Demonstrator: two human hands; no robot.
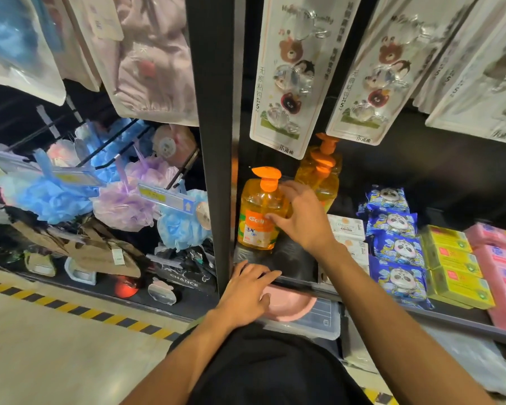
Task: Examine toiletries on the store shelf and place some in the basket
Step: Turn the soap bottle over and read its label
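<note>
An orange pump bottle of yellow liquid stands upright at the left end of the dark shelf. My right hand grips it from the right, thumb on the label and fingers curled round its shoulder. More orange pump bottles stand behind it. My left hand rests with fingers spread on the shelf's front edge, its thumb over a pink dish below. No basket is in view.
White boxes, blue panda packs, yellow boxes and pink boxes fill the shelf to the right. Hook cards hang above. A black post separates bath puffs on the left. A clear bin lies below.
</note>
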